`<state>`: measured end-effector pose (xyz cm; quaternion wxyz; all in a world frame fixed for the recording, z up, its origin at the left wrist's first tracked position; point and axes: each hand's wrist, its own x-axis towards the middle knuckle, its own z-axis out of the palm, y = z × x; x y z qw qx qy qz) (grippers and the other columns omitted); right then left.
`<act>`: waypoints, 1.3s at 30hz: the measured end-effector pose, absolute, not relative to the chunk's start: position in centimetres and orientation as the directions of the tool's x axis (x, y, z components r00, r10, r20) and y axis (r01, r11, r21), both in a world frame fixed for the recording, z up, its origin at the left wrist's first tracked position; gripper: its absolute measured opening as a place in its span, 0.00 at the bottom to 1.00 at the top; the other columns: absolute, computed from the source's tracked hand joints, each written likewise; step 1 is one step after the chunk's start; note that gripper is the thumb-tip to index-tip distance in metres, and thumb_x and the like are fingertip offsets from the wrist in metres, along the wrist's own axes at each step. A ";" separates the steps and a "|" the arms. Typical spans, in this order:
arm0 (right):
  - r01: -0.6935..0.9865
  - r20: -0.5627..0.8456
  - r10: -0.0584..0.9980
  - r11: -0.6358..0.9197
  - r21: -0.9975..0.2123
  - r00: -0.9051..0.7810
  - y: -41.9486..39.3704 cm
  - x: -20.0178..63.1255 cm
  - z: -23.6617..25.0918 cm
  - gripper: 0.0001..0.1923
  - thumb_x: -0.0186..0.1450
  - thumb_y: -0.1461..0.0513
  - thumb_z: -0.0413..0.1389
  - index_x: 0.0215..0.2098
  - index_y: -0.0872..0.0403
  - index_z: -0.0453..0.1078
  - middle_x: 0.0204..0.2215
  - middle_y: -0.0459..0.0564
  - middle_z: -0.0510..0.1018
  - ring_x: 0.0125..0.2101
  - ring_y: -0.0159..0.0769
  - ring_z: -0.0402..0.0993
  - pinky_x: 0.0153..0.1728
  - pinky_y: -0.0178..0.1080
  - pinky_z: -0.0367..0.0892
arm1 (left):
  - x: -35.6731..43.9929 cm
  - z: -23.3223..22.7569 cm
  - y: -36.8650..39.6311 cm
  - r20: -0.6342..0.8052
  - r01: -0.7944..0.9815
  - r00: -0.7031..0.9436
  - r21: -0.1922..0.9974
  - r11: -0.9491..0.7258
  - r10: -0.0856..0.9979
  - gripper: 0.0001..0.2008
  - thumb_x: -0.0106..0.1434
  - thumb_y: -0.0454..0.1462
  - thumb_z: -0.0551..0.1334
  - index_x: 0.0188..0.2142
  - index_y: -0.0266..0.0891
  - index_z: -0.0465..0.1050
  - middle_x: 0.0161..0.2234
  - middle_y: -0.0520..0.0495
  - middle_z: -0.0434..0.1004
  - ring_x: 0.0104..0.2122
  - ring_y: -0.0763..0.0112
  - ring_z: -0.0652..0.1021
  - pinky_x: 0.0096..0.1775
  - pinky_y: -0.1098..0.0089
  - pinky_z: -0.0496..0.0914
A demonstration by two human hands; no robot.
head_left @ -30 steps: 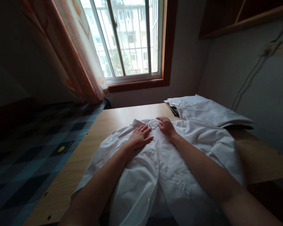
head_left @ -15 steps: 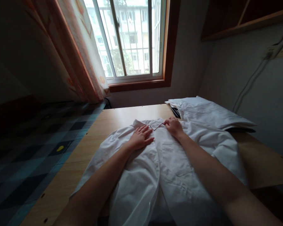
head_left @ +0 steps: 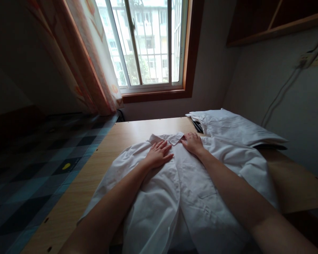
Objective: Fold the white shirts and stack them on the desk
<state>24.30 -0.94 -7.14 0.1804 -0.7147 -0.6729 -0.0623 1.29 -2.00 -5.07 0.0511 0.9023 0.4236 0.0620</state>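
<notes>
Right hand (head_left: 193, 143) shifted slightly left | both grips flat, released, on white shirt (head_left: 196, 183) | collar (head_left: 172, 138) seemingly between

Light wooden table (head_left: 137, 129) — spread white shirt (head_left: 201, 183), folded white garment (head_left: 233, 127) at its far corner.

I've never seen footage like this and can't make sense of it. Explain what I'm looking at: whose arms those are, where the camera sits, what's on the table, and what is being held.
The camera is worn on a person's head and looks forward and down, so the two bare arms are that person's own. There is no machine.

A white shirt lies spread, front up, on a wooden table below a window. The left hand rests flat on the shirt near the collar. The right hand lies on the cloth beside the collar; whether it pinches anything cannot be told. Neither hand lifts anything.

Further back lies a folded white garment.
</notes>
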 end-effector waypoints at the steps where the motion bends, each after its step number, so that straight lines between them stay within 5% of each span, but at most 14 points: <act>1: 0.983 0.324 0.942 -0.027 -0.180 0.085 -0.9 24.4 -7.1 0.19 0.69 0.53 0.53 0.52 0.56 0.72 0.53 0.58 0.73 0.55 0.49 0.63 0.56 0.45 0.58 | 1.3 -5.1 -2.0 0.068 0.759 0.633 0.144 -0.635 0.771 0.33 0.68 0.58 0.49 0.66 0.47 0.59 0.70 0.46 0.50 0.69 0.57 0.53 0.67 0.51 0.47; 7: 0.977 0.242 0.969 0.005 -0.215 0.048 -0.4 24.7 -7.2 0.29 0.69 0.45 0.51 0.57 0.56 0.68 0.58 0.59 0.70 0.58 0.48 0.62 0.59 0.44 0.54 | 1.6 -5.1 -1.6 0.050 0.769 0.625 0.133 -0.625 0.779 0.34 0.68 0.58 0.48 0.67 0.47 0.57 0.71 0.45 0.48 0.69 0.56 0.52 0.67 0.51 0.45; 16: 0.975 0.131 0.990 -0.018 -0.220 0.048 -0.2 23.8 -7.8 0.36 0.72 0.45 0.42 0.68 0.61 0.55 0.68 0.62 0.57 0.67 0.50 0.50 0.65 0.48 0.45 | 1.6 -5.2 -1.6 0.049 0.776 0.617 0.131 -0.617 0.785 0.33 0.69 0.58 0.47 0.68 0.47 0.56 0.71 0.45 0.47 0.70 0.58 0.50 0.67 0.50 0.45; 28: 0.971 0.141 0.989 -0.017 -0.239 0.052 -0.4 23.8 -7.4 0.35 0.72 0.46 0.43 0.67 0.62 0.56 0.67 0.61 0.58 0.67 0.49 0.51 0.65 0.47 0.44 | 1.4 -5.2 -1.6 0.064 0.761 0.632 0.134 -0.634 0.772 0.32 0.69 0.57 0.48 0.66 0.48 0.59 0.71 0.45 0.49 0.69 0.56 0.52 0.67 0.51 0.46; 33: 0.971 0.154 0.987 -0.007 -0.240 0.045 -0.3 23.9 -7.7 0.35 0.72 0.46 0.44 0.67 0.61 0.57 0.67 0.60 0.59 0.66 0.49 0.52 0.65 0.46 0.45 | 1.4 -5.4 -2.0 0.075 0.807 0.564 0.164 -0.568 0.823 0.39 0.67 0.59 0.50 0.71 0.43 0.47 0.72 0.40 0.43 0.70 0.53 0.48 0.66 0.53 0.48; 39: 0.974 0.196 0.980 -0.002 -0.227 0.048 0.0 24.1 -8.1 0.33 0.71 0.47 0.46 0.65 0.60 0.60 0.66 0.61 0.61 0.65 0.49 0.54 0.64 0.47 0.48 | 1.4 -5.9 -1.8 0.074 0.806 0.576 0.112 -0.581 0.814 0.36 0.68 0.58 0.47 0.67 0.41 0.56 0.71 0.40 0.48 0.70 0.52 0.50 0.67 0.53 0.47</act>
